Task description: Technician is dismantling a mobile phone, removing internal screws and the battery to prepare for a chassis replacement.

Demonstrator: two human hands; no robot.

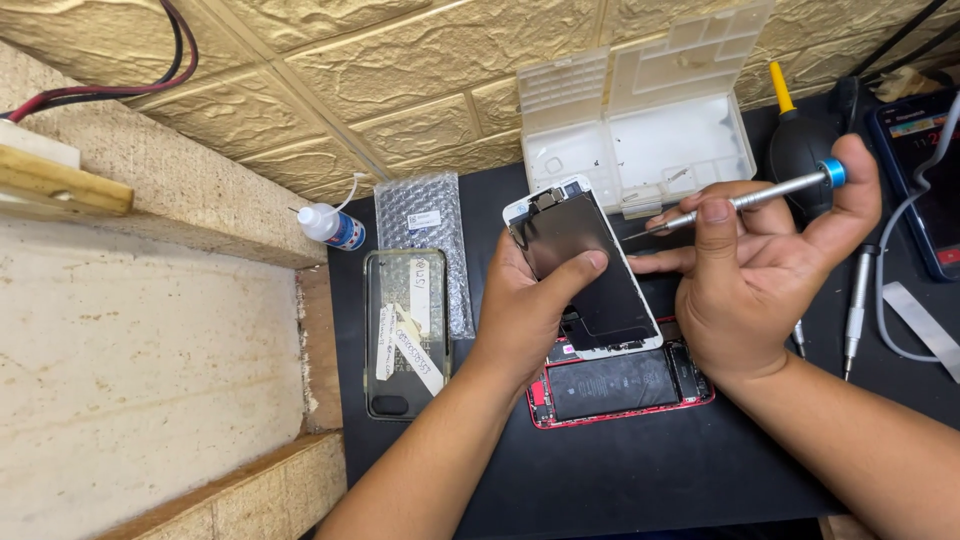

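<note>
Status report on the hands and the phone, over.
Left hand tilts screen panel up. Right hand holds screwdriver. Opened red phone beneath, unobstructed.

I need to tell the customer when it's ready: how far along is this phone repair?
Opened: the screen panel is lifted off the red phone body, battery exposed. In hand: left hand props the panel, right hand holds a screwdriver. Reclosing remains.

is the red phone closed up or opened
Opened. The red phone body lies on the black mat with its battery and insides exposed, while the left hand holds the white-edged screen panel lifted off it.
</note>
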